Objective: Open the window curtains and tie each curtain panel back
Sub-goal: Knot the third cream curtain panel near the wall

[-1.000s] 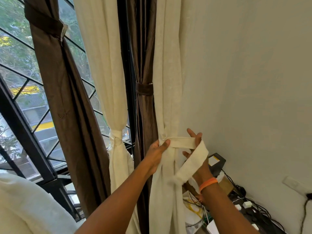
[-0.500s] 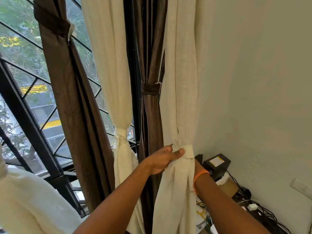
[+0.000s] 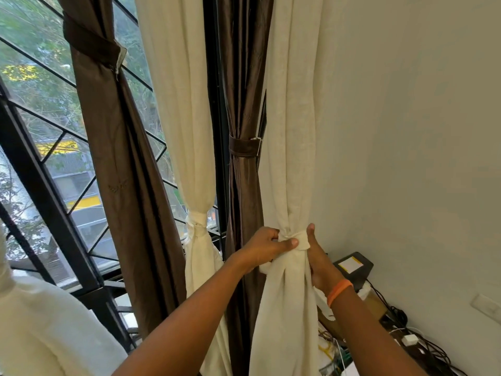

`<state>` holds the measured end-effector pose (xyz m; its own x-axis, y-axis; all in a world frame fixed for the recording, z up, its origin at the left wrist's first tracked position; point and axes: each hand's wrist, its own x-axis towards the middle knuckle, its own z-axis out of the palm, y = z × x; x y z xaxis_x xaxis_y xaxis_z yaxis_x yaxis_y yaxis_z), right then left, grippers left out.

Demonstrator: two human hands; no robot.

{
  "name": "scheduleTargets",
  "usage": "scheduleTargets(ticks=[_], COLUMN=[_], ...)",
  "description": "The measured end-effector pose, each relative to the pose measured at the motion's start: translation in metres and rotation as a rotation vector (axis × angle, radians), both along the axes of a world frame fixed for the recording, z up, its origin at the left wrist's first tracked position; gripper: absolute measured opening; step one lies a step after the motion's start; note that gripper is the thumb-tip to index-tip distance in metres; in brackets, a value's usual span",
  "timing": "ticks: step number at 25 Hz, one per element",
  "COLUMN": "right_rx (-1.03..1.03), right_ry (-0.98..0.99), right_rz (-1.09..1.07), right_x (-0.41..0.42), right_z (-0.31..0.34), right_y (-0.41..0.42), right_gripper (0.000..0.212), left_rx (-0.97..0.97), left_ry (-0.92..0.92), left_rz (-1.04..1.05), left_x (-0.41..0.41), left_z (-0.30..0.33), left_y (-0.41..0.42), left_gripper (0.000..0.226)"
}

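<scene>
Hanging beside the wall, the cream curtain panel [image 3: 291, 131] is a soft, matte cloth with long folds, pinched into a narrow waist by a flat cream tie band [image 3: 298, 238]. The left hand [image 3: 267, 246] is closed on the band from the left, thumb on top. The right hand [image 3: 318, 256] presses the band's right side, thumb upward. The band lies between both hands.

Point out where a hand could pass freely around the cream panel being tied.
Free: the gap between the right cream panel and the bare wall. Crowded: the left, where the brown panel presses close, and below right, among the black box and cables.
</scene>
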<state>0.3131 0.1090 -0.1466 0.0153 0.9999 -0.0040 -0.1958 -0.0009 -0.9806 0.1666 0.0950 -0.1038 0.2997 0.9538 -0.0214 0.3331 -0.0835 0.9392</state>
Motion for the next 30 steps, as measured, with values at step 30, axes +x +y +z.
scheduleTargets(ticks=[30], right_rx=[0.04], right_ry=[-0.111], right_rz=[0.147], right_x=[-0.024], right_z=[0.013], right_y=[-0.007], right_gripper=[0.074], left_rx=[-0.216], left_ry=[-0.109], left_rz=[0.045], left_x=[0.001], left_z=[0.064], left_y=[-0.008], left_gripper=[0.025])
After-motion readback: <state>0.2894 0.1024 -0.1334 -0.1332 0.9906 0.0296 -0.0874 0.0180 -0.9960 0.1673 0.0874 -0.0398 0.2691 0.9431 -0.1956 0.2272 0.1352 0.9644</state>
